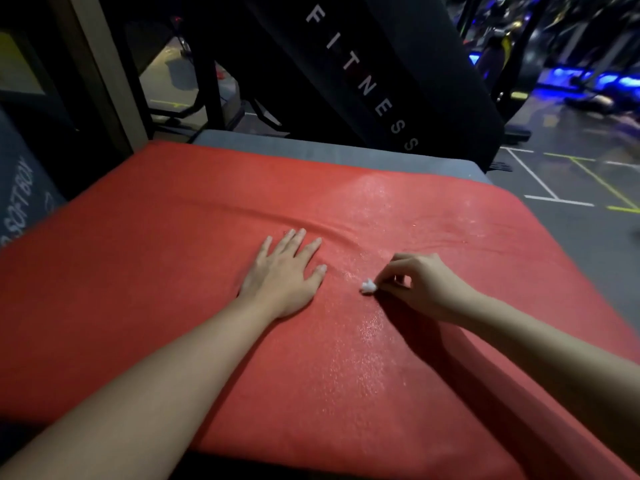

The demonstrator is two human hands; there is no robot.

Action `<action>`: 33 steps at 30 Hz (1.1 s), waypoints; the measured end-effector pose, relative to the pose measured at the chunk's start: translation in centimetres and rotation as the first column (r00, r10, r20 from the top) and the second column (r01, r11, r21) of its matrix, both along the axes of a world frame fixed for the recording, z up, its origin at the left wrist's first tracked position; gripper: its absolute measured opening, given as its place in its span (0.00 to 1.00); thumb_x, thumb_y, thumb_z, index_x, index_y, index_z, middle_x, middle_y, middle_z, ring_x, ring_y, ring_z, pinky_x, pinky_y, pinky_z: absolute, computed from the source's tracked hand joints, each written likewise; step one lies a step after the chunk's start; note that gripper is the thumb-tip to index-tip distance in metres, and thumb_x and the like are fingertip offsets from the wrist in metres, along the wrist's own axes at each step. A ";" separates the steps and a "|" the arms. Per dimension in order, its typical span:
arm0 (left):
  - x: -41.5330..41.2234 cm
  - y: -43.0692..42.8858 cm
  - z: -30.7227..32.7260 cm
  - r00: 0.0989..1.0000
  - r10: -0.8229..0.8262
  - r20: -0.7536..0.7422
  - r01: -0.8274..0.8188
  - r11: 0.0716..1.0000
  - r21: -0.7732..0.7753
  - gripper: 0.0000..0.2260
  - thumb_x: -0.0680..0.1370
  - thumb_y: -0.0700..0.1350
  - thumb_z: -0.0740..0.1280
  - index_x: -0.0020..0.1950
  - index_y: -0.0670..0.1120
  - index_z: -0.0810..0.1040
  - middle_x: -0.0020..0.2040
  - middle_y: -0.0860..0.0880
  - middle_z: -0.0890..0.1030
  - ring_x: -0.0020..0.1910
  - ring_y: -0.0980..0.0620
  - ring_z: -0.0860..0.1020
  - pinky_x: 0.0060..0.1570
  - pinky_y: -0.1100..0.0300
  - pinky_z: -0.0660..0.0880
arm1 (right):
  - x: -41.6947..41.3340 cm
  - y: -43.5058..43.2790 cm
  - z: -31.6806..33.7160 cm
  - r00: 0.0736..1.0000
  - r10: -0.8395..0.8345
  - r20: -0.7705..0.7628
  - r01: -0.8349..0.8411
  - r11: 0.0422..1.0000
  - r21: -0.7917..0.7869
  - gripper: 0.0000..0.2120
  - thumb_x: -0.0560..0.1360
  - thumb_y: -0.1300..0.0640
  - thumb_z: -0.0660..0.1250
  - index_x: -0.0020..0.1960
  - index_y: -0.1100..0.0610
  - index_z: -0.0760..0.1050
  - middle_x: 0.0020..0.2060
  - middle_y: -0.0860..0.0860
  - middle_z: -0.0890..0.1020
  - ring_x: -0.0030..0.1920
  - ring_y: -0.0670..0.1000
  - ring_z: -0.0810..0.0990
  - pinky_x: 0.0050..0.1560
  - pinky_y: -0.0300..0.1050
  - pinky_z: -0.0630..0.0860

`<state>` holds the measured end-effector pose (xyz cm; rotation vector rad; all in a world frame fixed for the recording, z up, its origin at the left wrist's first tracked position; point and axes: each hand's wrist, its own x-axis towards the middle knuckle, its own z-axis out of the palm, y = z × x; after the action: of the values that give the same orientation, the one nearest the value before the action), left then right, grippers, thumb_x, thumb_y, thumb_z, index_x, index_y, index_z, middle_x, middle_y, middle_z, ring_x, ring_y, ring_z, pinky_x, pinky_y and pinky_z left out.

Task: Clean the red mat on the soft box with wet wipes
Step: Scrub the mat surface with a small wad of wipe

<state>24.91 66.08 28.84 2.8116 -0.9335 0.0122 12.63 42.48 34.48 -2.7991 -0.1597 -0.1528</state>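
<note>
On the mat (173, 237) the left hand (284, 277) lies flat, straight fingers spread toward its far edge; the right hand (420, 285), just beside, pinches a balled wipe (368, 286) onto it

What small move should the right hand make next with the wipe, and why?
Probably drag the white wipe toward the left hand. The right hand pinches it against the red mat, the left hand lies flat on it, and the wet sheen runs only down the middle; that side looks dry.

Red mat (173, 237) runs off the left edge; right hand (422, 285) hides part of the balled wet wipe (368, 286)
</note>
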 end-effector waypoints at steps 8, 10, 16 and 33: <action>-1.2 0.2 0.7 1.000 0.017 0.024 -0.017 1.000 -0.022 0.26 0.84 0.61 0.51 0.82 0.58 0.57 0.84 0.49 0.55 0.82 0.50 0.52 0.80 0.45 0.47 | -0.8 1.8 -0.5 0.985 -0.170 0.023 0.169 0.985 0.012 0.05 0.73 0.56 0.72 0.47 0.48 0.85 0.43 0.47 0.82 0.46 0.54 0.81 0.49 0.52 0.76; -2.0 0.5 1.5 0.999 0.006 0.039 -0.006 1.000 -0.004 0.24 0.84 0.59 0.53 0.81 0.60 0.60 0.83 0.48 0.57 0.82 0.47 0.56 0.80 0.44 0.50 | -3.3 2.4 0.6 0.989 -0.120 -0.083 0.118 0.993 -0.027 0.06 0.73 0.55 0.72 0.47 0.47 0.84 0.44 0.46 0.82 0.46 0.53 0.81 0.51 0.53 0.76; -5.5 0.9 4.1 0.999 0.006 0.052 -0.009 0.999 0.046 0.24 0.83 0.59 0.59 0.79 0.60 0.64 0.81 0.48 0.62 0.78 0.45 0.64 0.76 0.45 0.61 | -7.3 4.4 0.1 0.990 -0.143 0.006 0.143 0.989 0.036 0.06 0.72 0.56 0.73 0.45 0.45 0.84 0.42 0.46 0.82 0.43 0.51 0.81 0.50 0.54 0.76; -13.4 5.2 3.2 0.976 0.187 -0.110 -0.172 0.976 0.135 0.28 0.83 0.65 0.50 0.82 0.57 0.57 0.83 0.47 0.55 0.82 0.43 0.54 0.78 0.43 0.55 | -13.5 9.3 0.0 0.985 -0.154 0.080 0.141 0.980 0.140 0.06 0.72 0.60 0.72 0.47 0.53 0.86 0.43 0.52 0.83 0.43 0.51 0.80 0.40 0.37 0.66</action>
<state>11.52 71.32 32.01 2.9630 -0.6728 -0.1989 -0.87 51.83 34.44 -2.6700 0.0367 -0.3142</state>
